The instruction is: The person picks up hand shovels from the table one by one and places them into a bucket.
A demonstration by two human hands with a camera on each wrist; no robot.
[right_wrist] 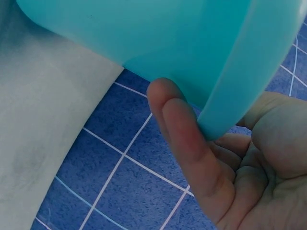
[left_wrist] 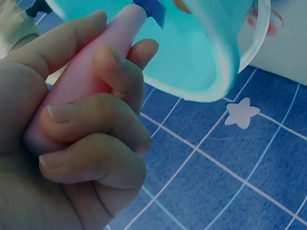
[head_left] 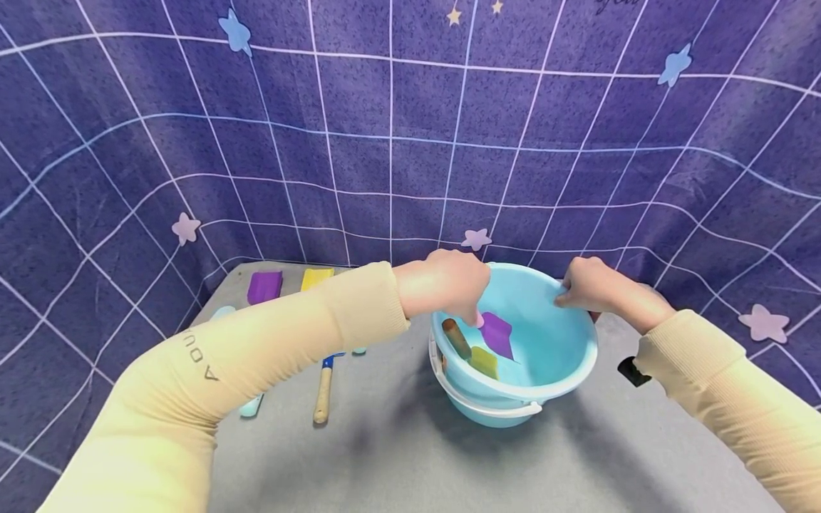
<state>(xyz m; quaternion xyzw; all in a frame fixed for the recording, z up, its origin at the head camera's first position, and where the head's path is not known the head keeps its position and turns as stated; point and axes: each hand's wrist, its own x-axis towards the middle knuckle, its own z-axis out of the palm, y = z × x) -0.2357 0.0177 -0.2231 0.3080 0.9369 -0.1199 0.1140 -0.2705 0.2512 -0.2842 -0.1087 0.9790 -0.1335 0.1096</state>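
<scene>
My left hand (head_left: 449,283) is over the left side of a light blue bucket (head_left: 545,306). Its fingers curl round the pink handle (left_wrist: 81,81) of a tool with a flat purple blade (head_left: 497,336), which reaches down into the bucket. On the far right side, my right hand (head_left: 593,285) grips the bucket's rim (right_wrist: 240,86), thumb on one side of the wall and fingers on the other. Inside the bucket leans another tool with a brown handle (head_left: 456,338) and a yellow-green flat end (head_left: 484,362). The bucket's white carrying handle (head_left: 487,410) hangs down at the front.
Left of the bucket, partly behind my left sleeve, several things lie on the grey tabletop (head_left: 385,456): a purple piece (head_left: 264,286), a yellow piece (head_left: 316,277), a wooden handle (head_left: 323,399) with a blue collar and a pale teal handle (head_left: 251,407). A blue checked cloth (head_left: 359,164) hangs behind.
</scene>
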